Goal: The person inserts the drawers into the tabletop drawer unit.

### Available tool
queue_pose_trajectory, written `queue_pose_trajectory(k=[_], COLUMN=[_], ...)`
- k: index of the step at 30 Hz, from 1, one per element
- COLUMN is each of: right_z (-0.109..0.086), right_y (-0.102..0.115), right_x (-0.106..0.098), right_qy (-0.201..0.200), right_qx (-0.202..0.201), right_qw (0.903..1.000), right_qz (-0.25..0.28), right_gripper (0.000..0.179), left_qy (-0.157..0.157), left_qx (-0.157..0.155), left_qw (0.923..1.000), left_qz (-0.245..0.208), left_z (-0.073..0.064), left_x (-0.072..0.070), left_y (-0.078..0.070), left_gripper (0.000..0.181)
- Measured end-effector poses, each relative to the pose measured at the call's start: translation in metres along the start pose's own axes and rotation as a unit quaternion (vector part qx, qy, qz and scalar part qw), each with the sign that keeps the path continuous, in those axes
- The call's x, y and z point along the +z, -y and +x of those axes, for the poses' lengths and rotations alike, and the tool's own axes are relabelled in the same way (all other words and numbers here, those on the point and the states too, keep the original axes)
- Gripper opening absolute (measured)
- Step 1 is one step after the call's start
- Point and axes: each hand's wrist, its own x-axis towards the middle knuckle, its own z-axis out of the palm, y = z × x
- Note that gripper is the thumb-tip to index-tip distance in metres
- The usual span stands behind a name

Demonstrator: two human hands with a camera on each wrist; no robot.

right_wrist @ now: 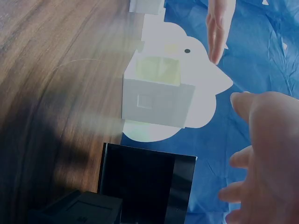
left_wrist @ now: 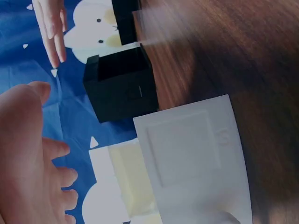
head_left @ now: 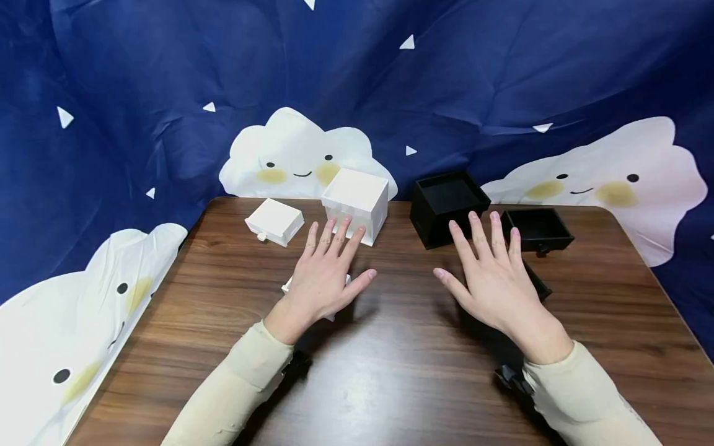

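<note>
Fingers (head_left: 351, 246) spread, left hand (head_left: 320, 282) has white box (head_left: 357, 191) at one o'clock; right hand (head_left: 498, 288), likewise spread, has black box (head_left: 429, 222) at eleven.

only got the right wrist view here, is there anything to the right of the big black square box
Observer: Yes, the head view shows a shallow black rectangular tray to the right of the big black square box.
Operator: ok and anything close to the left hand that i can't see
Observer: A small white piece pokes out past it in the head view; most of it is hidden, so I can't tell its shape.
</note>
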Motion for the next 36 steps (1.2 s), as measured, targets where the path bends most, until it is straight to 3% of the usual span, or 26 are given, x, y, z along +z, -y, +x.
queue_pose_trajectory(k=[6,10,21,36], right_z=[0.002,0.004,0.014,0.030], right_y=[0.000,0.000,0.004,-0.001], right_x=[-0.001,-0.004,-0.009,-0.007], right_qy=[-0.029,-0.060,-0.163,-0.189], right_qx=[-0.021,-0.027,-0.045,-0.035], right_qw=[0.9994,0.9973,0.9764,0.9632], right_qz=[0.002,0.031,0.134,0.188], right_gripper=[0.084,0.081,0.066,0.043], left_qy=[0.009,0.001,-0.005,-0.075], left_qx=[0.007,0.009,0.003,-0.007], left_qw=[0.9998,0.9996,0.9978,0.9900], left_qz=[-0.014,-0.025,-0.066,-0.119], left_z=[-0.002,-0.003,-0.010,-0.019], left_x=[-0.001,-0.001,-0.007,-0.009], left_y=[0.003,0.005,0.013,0.028], left_gripper=[0.082,0.082,0.078,0.068])
